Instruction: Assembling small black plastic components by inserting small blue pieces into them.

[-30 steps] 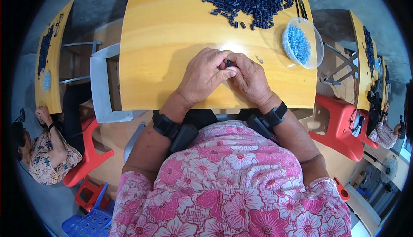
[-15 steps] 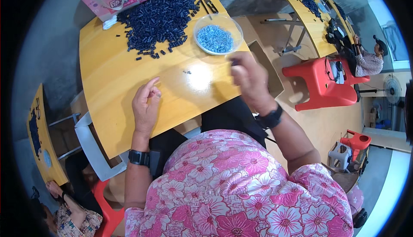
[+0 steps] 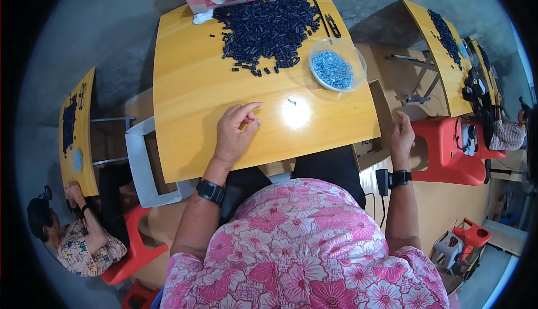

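Cylinders [image 3: 269, 26], short, black and seemingly plastic, are lying heaped in the head view on the far part of a yellow, wood-topped rectangular table [image 3: 190, 113], with a few loose ones straying toward the near side. Left hand [image 3: 236, 134] is resting low over the tabletop near its front edge, fingers loosely curled, forefinger and thumb leaving a narrow gap in which nothing is showing. Right hand [image 3: 402, 138] is hanging beyond the table's right edge, near an open brown cardboard box [image 3: 383, 107], its fingers bent inward; whether they are gripping anything, I cannot tell.

A round, clear plastic bowl [image 3: 359, 62] is standing by the right edge, its rim seeming to reach past the wood, and tiny pale-blue, glassy-looking pieces [image 3: 332, 69] are filling its left part. A few tiny greyish bits [image 3: 291, 102] are lying loose on the bare wood between the left hand and the bowl.

The bowl is looking like the main risk: a right forearm swinging in low could be catching that rim and tipping the pieces onto the floor. Anything slipping from the right fingers could be missing the box, since the hand is hanging beside it. A sweeping left hand could be scattering the loose bits.
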Motion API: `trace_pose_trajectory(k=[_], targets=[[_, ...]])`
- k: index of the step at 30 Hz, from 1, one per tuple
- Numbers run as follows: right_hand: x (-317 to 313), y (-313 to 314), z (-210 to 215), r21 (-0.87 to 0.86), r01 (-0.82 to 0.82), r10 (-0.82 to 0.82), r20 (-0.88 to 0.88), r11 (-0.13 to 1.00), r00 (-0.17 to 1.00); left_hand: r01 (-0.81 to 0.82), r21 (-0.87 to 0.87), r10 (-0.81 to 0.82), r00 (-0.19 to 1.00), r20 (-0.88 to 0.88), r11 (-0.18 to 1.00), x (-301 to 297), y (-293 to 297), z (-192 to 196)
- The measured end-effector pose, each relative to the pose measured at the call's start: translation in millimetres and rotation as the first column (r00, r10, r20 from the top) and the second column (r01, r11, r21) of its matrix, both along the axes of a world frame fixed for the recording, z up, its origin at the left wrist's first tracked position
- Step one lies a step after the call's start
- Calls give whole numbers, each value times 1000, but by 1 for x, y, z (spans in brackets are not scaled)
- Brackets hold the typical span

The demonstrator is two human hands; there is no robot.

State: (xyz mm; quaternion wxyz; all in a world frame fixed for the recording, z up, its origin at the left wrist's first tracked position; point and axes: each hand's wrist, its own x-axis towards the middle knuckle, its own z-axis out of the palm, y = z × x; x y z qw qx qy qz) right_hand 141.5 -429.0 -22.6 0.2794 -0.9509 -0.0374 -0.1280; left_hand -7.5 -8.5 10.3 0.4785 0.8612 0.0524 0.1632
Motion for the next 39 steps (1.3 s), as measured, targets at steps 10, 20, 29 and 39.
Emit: trace_pose_trajectory(k=[10,20,29,39], targets=[[37,25,-2,162,-40,20,126,986,992,-4,27,4,1000,-20,1000,1,3,2],[-22,162,100,116,-583,562,172,804,809,42,9,-42,999,-8,999,3,3,4],[-5,241,79,33,-672,672,-47,740,739,25,-19,-25,1000,7,1000,2,4,6],[20,299,62,-130,-660,655,-81,740,751,16,-39,-16,1000,1,999,1,3,8]])
